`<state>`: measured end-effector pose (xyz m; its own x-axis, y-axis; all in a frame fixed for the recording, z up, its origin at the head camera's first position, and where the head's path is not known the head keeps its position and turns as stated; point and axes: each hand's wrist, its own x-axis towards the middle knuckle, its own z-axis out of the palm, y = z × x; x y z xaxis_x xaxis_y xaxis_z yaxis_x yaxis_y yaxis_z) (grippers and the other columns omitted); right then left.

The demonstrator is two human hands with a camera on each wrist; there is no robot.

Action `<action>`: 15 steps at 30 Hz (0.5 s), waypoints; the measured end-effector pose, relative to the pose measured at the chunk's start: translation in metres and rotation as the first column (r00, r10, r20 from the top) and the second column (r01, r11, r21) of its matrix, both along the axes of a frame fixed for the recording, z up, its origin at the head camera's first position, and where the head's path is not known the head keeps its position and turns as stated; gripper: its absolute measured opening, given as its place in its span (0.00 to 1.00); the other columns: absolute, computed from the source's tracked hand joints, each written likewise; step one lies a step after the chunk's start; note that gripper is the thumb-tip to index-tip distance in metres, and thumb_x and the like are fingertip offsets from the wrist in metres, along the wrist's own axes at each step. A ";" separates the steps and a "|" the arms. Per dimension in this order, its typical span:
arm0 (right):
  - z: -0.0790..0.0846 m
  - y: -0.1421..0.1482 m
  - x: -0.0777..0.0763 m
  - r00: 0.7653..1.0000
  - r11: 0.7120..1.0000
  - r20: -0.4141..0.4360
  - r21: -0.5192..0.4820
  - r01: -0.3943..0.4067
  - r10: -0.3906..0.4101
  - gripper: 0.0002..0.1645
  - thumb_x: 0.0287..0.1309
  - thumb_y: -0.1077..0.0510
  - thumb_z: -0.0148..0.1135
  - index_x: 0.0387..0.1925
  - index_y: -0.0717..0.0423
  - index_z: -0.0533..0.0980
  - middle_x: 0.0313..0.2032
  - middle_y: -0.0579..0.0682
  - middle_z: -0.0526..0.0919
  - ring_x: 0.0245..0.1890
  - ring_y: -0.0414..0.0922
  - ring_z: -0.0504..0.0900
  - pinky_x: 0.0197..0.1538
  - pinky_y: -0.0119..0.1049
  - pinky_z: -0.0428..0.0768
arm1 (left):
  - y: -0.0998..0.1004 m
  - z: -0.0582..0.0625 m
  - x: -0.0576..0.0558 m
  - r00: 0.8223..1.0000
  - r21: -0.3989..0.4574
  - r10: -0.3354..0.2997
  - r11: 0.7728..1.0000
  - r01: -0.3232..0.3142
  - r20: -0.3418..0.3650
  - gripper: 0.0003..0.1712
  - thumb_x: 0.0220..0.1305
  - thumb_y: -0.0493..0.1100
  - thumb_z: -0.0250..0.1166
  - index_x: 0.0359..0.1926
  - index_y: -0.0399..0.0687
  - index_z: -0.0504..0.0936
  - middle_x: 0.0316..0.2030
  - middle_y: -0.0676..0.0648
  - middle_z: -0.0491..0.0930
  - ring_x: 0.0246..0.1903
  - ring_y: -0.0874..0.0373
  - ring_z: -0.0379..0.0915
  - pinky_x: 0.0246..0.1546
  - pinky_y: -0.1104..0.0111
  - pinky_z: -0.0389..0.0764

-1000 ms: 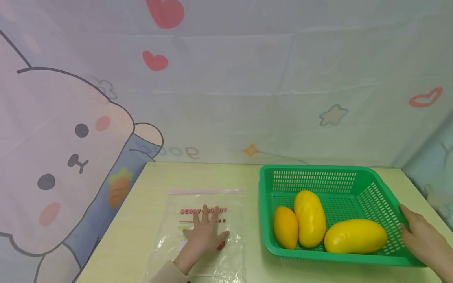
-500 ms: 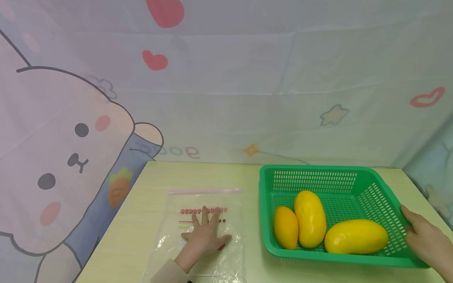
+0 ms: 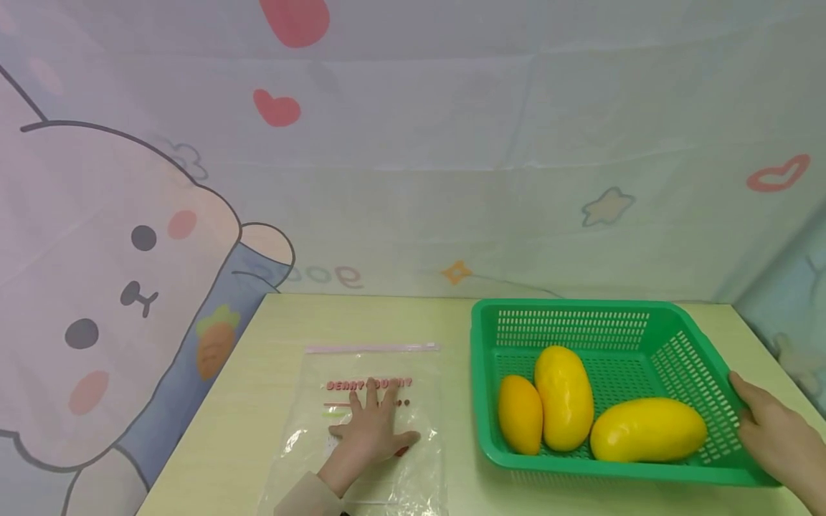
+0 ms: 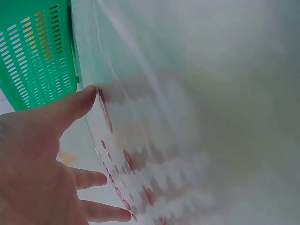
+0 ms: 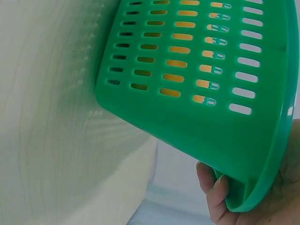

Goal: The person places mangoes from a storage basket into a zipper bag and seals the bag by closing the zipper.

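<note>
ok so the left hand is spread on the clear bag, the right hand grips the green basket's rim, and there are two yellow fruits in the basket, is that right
Not quite: the count is off. The head view shows three yellow fruits in the green basket. The rest stands: left hand spread on the clear bag, right hand gripping the rim.

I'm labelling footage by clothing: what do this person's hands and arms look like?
The left hand and right hand are ungloved, no rings showing. The left sleeve is plain beige; a dark sliver beside it is too small to identify. No sleeve shows on the right.
</note>
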<state>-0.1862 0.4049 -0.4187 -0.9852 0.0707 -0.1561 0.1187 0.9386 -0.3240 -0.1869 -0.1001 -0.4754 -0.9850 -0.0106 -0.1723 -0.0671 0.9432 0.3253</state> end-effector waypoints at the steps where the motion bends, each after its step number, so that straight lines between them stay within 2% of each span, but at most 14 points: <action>1: 0.000 0.000 0.000 1.000 1.000 0.004 -0.003 0.000 0.000 0.33 0.63 0.69 0.33 0.67 0.80 0.40 0.61 0.84 0.51 0.48 0.73 0.66 0.35 0.44 0.67 | 0.000 -0.001 0.000 1.000 0.001 0.000 1.000 0.000 0.000 0.54 0.50 0.66 0.69 0.73 0.54 0.56 0.74 0.33 0.49 0.70 0.25 0.44 0.42 0.19 0.57; 8: 0.001 0.001 0.000 1.000 1.000 0.006 -0.007 0.010 -0.010 0.33 0.64 0.69 0.32 0.67 0.80 0.40 0.62 0.84 0.50 0.39 0.63 0.69 0.31 0.41 0.65 | 0.000 -0.003 -0.001 1.000 0.015 -0.004 1.000 0.004 -0.004 0.54 0.50 0.65 0.69 0.73 0.53 0.56 0.73 0.33 0.48 0.70 0.24 0.42 0.43 0.18 0.54; 15: 0.000 0.001 0.000 1.000 1.000 -0.006 0.005 0.006 -0.006 0.33 0.64 0.68 0.33 0.67 0.79 0.42 0.61 0.84 0.52 0.47 0.71 0.68 0.36 0.45 0.67 | -0.001 -0.003 -0.002 1.000 0.019 -0.006 1.000 0.005 0.010 0.54 0.49 0.65 0.70 0.73 0.53 0.58 0.73 0.32 0.49 0.70 0.25 0.41 0.44 0.18 0.52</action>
<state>-0.1861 0.4057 -0.4192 -0.9856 0.0777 -0.1499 0.1228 0.9393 -0.3204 -0.1889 -0.1007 -0.4779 -0.9833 -0.0018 -0.1820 -0.0651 0.9372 0.3426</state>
